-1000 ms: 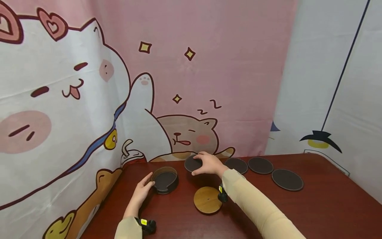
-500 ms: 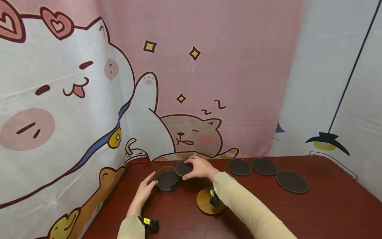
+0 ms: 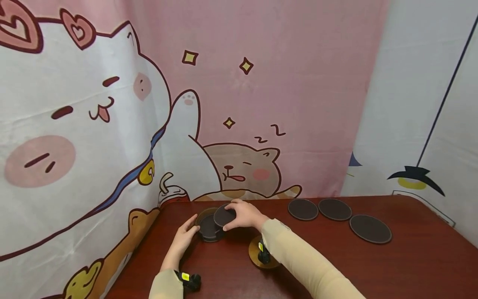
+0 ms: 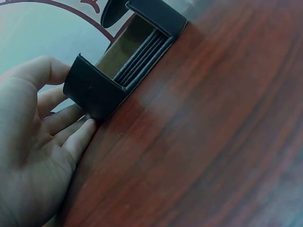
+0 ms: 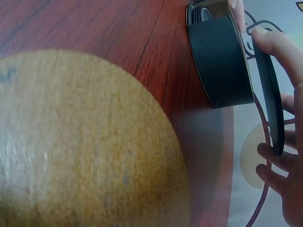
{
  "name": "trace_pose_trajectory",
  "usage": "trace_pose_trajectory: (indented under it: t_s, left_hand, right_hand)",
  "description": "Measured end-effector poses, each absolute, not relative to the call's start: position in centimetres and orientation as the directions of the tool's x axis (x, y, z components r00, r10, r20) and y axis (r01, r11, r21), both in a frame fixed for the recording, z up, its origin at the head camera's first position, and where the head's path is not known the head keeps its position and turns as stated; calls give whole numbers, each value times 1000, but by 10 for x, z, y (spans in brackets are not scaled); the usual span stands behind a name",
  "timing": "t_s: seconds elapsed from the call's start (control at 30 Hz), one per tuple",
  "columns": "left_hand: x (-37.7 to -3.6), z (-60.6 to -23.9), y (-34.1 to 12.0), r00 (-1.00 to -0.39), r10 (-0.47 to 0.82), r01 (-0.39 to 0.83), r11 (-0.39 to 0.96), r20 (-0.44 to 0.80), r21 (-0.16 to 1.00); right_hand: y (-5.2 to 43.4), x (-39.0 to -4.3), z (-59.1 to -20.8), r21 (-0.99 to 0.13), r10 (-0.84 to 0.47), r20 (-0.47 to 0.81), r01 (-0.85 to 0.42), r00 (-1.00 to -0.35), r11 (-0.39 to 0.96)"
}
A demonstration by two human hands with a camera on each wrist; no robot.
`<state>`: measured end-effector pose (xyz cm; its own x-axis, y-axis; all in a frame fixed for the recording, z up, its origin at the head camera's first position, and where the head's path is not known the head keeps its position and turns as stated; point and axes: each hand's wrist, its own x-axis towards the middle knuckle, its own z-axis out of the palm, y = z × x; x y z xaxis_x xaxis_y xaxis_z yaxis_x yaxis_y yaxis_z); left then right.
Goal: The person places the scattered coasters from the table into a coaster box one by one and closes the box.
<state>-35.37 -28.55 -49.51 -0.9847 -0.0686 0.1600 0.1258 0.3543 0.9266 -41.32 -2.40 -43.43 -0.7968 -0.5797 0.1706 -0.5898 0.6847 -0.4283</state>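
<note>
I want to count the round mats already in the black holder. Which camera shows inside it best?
The left wrist view: the holder faces the camera through its open side, showing stacked mat edges inside. The head view shows the holder small, partly behind the coaster in the right hand. The right wrist view shows only its outer wall.

Before you, a dark red wooden table (image 3: 410, 265) fills the lower right of the frame. A pink cartoon-cat curtain (image 3: 298, 83) hangs behind it, upper left to centre; a white curtain (image 3: 410, 104) covers the upper right.

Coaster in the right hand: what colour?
Dark brown coaster, held by the right hand; head view shows it best.
</note>
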Motion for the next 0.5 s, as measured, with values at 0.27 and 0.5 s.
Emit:
trace_pose_trajectory:
  t_s: [0.27, 0.5]
  left_hand:
    - [-353, -491, -288, -982, -67, 140, 357, 175, 923]
    - [-355, -494, -287, -983, -70, 136, 351, 171, 926]
  right_hand:
    - [-28, -417, -428, -438, -585, 162, -589, -795, 679]
    - [-31, -419, -423, -445, -606, 151, -601, -781, 664]
